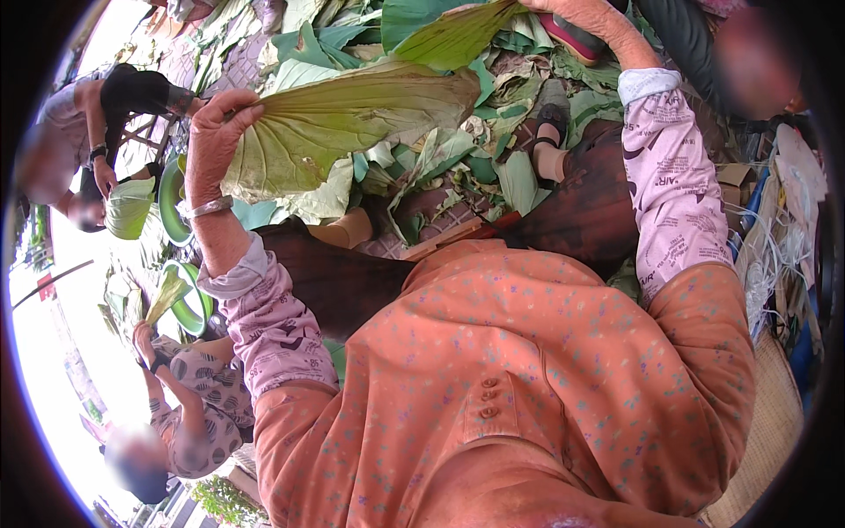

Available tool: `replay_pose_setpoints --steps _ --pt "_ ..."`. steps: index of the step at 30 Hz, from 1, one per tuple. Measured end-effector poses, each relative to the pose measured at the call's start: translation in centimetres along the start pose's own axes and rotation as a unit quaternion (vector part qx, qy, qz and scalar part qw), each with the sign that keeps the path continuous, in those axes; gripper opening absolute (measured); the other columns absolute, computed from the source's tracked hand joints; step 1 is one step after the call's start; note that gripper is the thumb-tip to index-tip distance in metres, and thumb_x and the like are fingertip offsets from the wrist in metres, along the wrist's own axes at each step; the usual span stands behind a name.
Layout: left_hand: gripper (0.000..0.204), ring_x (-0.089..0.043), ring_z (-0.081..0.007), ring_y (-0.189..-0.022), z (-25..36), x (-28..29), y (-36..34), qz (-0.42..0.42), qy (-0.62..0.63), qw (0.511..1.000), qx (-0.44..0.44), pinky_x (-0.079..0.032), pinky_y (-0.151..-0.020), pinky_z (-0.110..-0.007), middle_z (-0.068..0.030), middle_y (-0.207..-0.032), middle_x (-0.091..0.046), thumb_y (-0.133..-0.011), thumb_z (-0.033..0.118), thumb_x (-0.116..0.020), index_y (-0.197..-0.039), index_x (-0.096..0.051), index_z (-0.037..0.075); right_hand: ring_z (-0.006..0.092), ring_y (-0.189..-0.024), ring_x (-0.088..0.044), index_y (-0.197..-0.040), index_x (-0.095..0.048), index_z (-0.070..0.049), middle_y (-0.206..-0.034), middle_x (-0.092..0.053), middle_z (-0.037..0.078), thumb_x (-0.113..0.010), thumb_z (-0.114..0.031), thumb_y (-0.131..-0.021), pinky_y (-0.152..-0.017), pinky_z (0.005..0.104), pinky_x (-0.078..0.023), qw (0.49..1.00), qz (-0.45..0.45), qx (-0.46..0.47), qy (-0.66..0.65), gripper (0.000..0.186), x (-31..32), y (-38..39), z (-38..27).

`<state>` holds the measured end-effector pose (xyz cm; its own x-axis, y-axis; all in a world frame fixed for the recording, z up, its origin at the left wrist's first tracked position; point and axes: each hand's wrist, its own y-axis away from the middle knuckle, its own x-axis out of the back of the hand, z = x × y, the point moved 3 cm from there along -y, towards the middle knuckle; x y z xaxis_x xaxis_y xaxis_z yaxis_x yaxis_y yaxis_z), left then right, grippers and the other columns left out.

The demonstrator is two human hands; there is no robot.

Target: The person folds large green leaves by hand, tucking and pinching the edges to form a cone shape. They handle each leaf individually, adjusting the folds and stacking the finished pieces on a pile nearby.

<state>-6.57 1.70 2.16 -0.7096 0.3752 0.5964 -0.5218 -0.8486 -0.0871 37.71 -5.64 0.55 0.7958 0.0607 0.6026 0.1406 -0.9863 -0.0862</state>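
My left hand (222, 132) is raised at the left, thumb and fingers pinched on the edge of a large yellowish-green lotus leaf (343, 123). Its radiating veins show, and browned patches mark its right end. At the top edge my right hand (572, 12) grips the tip of a second, greener lotus leaf (458, 37), which slants down to the left. The picture's edge cuts off part of that hand. Where the two leaves come close, the upper one lies just above the lower one; I cannot tell whether they touch.
Many torn and whole leaves (519, 180) litter the brick paving between my legs. Two people at the left handle leaves beside green basins (189, 304). Another person is close at the upper right. Plastic bags (775, 255) and a woven mat (761, 414) lie at the right.
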Motion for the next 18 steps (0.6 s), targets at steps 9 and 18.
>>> replay_pose_setpoints --steps 9,18 --pt "0.012 -0.053 -0.0062 -0.072 -2.7 4.4 1.7 0.163 0.128 0.976 0.068 -0.042 -0.067 -0.019 0.0007 -0.08 -0.061 -0.079 0.004 -0.066 -0.089 -0.065 0.0 0.009 -0.061 -0.056 -0.085 -0.061 -0.002 -0.072 -0.06 0.001 -0.059 -0.013 -0.081 -0.056 0.0251 -0.044 0.971 0.232 -0.043 0.033 0.012 6.3 3.3 3.9" --pt "0.014 -0.05 -0.0071 -0.067 -3.5 7.4 2.3 0.372 0.041 0.927 0.026 -0.042 -0.062 -0.019 -0.0008 -0.077 -0.06 -0.081 0.006 -0.064 -0.092 -0.064 -0.002 0.0063 -0.05 -0.052 -0.096 -0.065 -0.005 -0.069 -0.061 -0.002 -0.063 -0.035 -0.082 -0.052 0.0219 -0.043 0.899 0.409 -0.154 0.039 0.034 10.7 5.6 9.7"
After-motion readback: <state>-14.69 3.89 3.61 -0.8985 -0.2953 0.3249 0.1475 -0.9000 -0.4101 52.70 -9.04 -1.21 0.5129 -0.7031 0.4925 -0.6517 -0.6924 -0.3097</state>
